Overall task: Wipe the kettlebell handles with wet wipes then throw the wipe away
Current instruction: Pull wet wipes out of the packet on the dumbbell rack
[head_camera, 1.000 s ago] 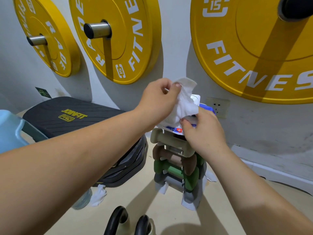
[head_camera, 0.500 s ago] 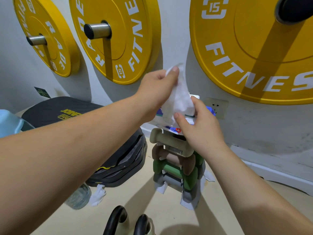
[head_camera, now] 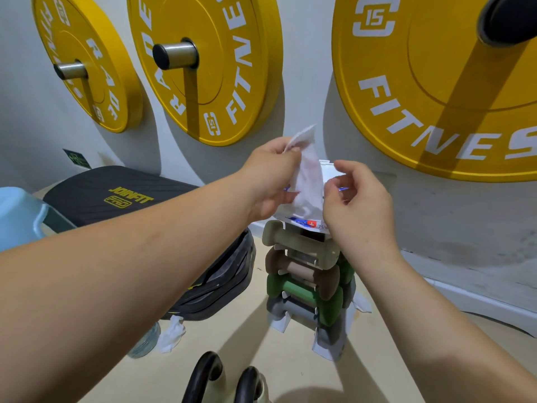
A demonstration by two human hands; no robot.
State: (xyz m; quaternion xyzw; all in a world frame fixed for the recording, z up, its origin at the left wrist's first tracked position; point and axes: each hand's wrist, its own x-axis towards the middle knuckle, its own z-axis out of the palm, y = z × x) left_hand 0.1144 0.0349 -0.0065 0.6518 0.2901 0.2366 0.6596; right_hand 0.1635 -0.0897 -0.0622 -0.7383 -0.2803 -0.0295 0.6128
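The left hand (head_camera: pixel 270 175) pinches the wipe (head_camera: pixel 308 181) by its top corner above the pack (head_camera: pixel 308 223); the right hand (head_camera: pixel 357 199) pinches its edge. Limp, damp and light, it probably handles best bunched.

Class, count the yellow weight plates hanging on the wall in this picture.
3: a small plate far left, a middle plate beside it, and a large plate right, cropped by the frame.

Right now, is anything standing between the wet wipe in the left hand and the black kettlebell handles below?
Nothing visible does. The left hand pinches the white wet wipe above the stacked dumbbell rack; the two black kettlebell handles stand nearer, lower, over bare floor.
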